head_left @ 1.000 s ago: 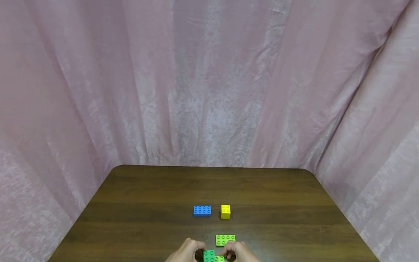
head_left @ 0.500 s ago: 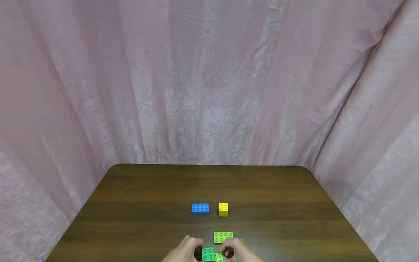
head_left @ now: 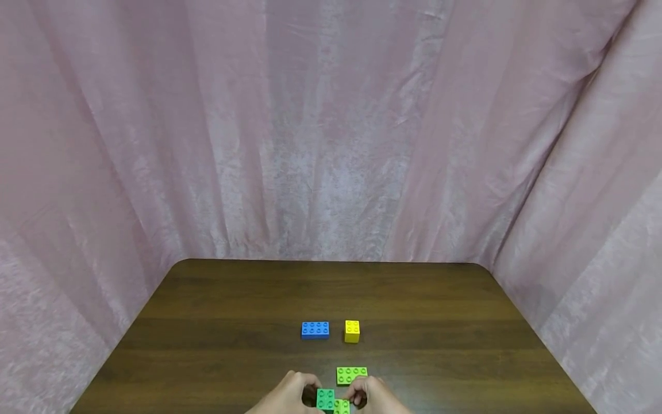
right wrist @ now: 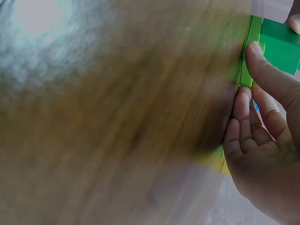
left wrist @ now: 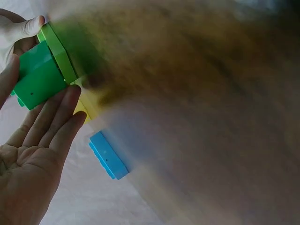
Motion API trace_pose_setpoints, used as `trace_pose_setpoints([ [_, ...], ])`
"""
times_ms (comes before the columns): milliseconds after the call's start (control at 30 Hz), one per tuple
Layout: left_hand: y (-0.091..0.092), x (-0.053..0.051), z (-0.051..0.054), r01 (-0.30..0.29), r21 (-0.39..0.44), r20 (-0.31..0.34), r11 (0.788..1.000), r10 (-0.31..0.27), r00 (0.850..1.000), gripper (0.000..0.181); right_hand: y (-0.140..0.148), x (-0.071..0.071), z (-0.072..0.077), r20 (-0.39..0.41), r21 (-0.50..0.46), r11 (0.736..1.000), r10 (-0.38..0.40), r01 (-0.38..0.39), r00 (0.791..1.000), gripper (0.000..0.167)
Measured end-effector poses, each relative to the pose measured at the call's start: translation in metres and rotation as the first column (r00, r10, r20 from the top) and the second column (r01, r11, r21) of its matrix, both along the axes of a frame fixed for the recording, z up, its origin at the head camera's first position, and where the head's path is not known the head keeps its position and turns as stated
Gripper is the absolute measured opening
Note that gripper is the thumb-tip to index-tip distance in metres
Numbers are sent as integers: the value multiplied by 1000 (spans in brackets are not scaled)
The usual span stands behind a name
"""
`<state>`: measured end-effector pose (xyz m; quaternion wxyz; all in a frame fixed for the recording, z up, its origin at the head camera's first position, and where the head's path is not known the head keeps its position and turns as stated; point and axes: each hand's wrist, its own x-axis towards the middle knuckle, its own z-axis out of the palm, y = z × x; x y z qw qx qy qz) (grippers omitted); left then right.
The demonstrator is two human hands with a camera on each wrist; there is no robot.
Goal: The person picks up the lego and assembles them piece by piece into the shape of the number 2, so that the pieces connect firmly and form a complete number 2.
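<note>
At the bottom edge of the head view, my left hand (head_left: 289,394) grips a dark green block (head_left: 325,399) between thumb and fingers. The block sits on a flat light green brick (head_left: 342,406), whose studs show at its right. My right hand (head_left: 376,397) pinches the light green brick from the right. In the left wrist view the green block (left wrist: 40,75) stands on the thin light green brick (left wrist: 58,52). In the right wrist view my thumb presses on that light green brick (right wrist: 251,51).
Another light green brick (head_left: 351,376) lies on the wooden table (head_left: 217,339) just beyond the hands, partly covered by the right one. Farther back are a blue brick (head_left: 315,330) and a yellow block (head_left: 352,332). Pink curtains (head_left: 331,144) hang behind the table.
The head view has shifted slightly. Both hands keep hold of the joined green pieces, which have moved very little; more of the light green brick's studs show now.
</note>
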<state>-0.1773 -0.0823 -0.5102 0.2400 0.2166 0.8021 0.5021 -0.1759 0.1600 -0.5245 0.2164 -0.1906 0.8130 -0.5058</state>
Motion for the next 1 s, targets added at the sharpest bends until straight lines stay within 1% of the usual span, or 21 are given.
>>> trace_pose_setpoints([
  [67, -1, -2, -1, 15, -8, 12, 1000, -15, 1000, 27, -1, -1, 0, 22, 2, 1000, -5, 5, 1000, 15],
  [167, -1, -2, -2, 34, -11, -33, 999, -34, 999, 30, -1, -1, 1, 36, 6, 1000, -7, 7, 999, 15],
  [267, 0, 1, -1, 23, -27, -99, 999, -26, 995, 29, -2, -2, 1, 23, 7, 1000, -1, 1, 1000, 15],
  [367, 2, 4, 1, 2, -41, -118, 999, -7, 993, 31, -2, -2, 1, 12, 6, 1000, 5, -5, 1000, 15],
  [400, 3, 4, 1, 4, -51, -135, 999, -11, 991, 33, -2, -2, 1, 14, 7, 1000, 6, -6, 1000, 15],
  [467, 4, 4, 2, 13, -64, -150, 998, -22, 988, 36, -2, -2, 0, 15, 10, 1000, 3, -3, 1000, 15],
  [533, 5, 4, 2, 28, -47, -143, 999, -34, 989, 40, 0, -1, -1, 14, 11, 1000, -1, 1, 1000, 15],
  [567, 6, 4, 2, 37, -32, -127, 999, -41, 991, 41, 1, 0, -1, 14, 13, 1000, -4, 4, 1000, 15],
  [667, 7, 6, -1, 64, 20, -133, 998, -61, 989, 42, 3, 4, -4, 17, 23, 1000, -14, 13, 1000, 15],
  [733, 7, 8, -3, 88, 59, -148, 994, -79, 986, 42, 4, 5, -6, 21, 30, 999, -18, 17, 1000, 15],
  [800, 8, 8, -4, 104, 72, -186, 992, -89, 979, 41, 4, 7, -7, 22, 33, 999, -26, 26, 999, 14],
  [867, 8, 7, -4, 96, 64, -192, 993, -82, 978, 42, 4, 7, -6, 13, 28, 999, -33, 33, 999, 14],
  [933, 8, 6, -4, 87, 65, -160, 994, -76, 984, 44, 5, 7, -6, -8, 28, 999, -29, 29, 1000, 15],
  [1000, 8, 6, -4, 81, 64, -155, 995, -70, 985, 45, 5, 6, -6, -31, 33, 999, -17, 18, 999, 16],
])
